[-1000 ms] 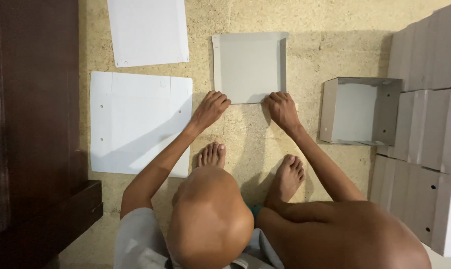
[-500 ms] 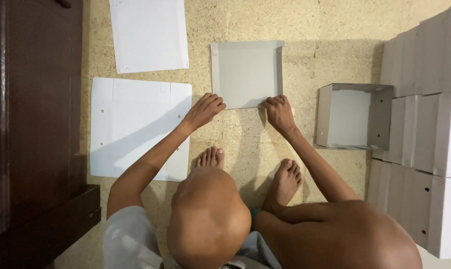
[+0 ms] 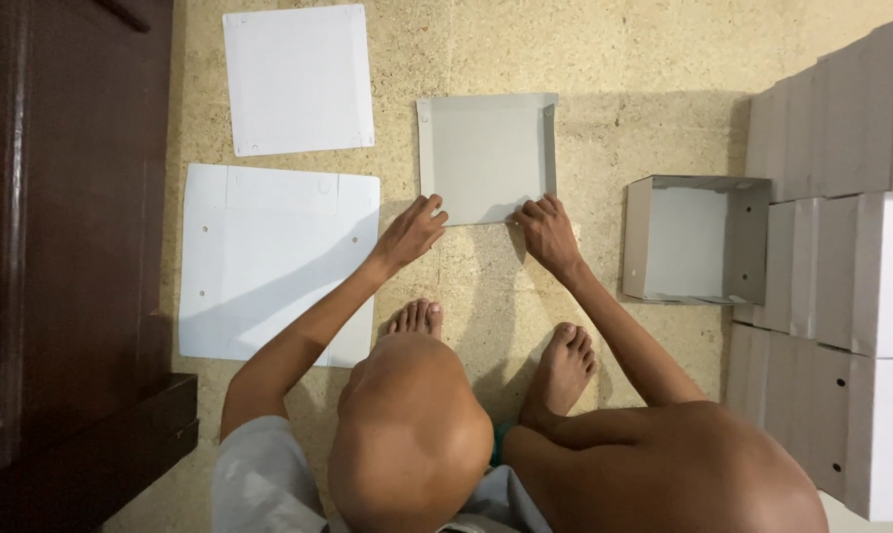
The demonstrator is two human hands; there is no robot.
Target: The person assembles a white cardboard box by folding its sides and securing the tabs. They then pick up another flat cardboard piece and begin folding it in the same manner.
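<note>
Fingers (image 3: 428,209) on flat grey cardboard (image 3: 484,156)

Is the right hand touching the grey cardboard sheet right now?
Touching. The head view shows the right hand with its fingertips laid on the near edge of the grey cardboard sheet, no gap visible.

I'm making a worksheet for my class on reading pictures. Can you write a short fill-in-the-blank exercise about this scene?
1. Both hands, the left hand and the right hand, touch the near edge of a grey cardboard sheet that lies on the ____.
2. The open box stands on the person's ____ side.
3. The number of white sheets lying to the left of the grey one is ____.

Missing words: floor; right; two
</note>
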